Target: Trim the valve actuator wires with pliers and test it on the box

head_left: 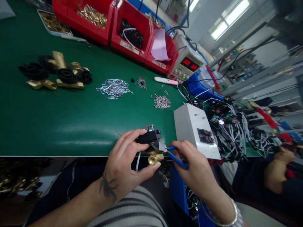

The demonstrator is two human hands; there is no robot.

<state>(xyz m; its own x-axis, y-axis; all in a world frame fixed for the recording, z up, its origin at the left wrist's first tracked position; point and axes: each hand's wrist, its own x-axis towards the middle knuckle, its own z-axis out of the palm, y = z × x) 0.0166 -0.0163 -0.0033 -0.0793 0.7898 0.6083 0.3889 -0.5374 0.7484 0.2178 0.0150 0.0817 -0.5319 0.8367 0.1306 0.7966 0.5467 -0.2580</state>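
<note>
At the table's front edge my left hand (129, 154) grips a valve assembly, with its black housing (149, 136) on top and a brass valve body (155, 158) below. The fingers lie on the housing and the thumb presses under the brass. A white cable hangs from the assembly. My right hand (193, 164) is closed round the blue handles of a pair of pliers (177, 158). The pliers' jaws touch the assembly between the housing and the brass; what lies between them I cannot make out.
On the green table (59, 126) lie wire clips (115, 88), screws (162, 102) and brass valves with black parts (68, 80). Red bins (132, 52) and a power supply (187, 64) stand behind. A white box (196, 129) and tangled cabled parts (236, 126) are to the right. A co-worker's arm (276, 170) shows far right.
</note>
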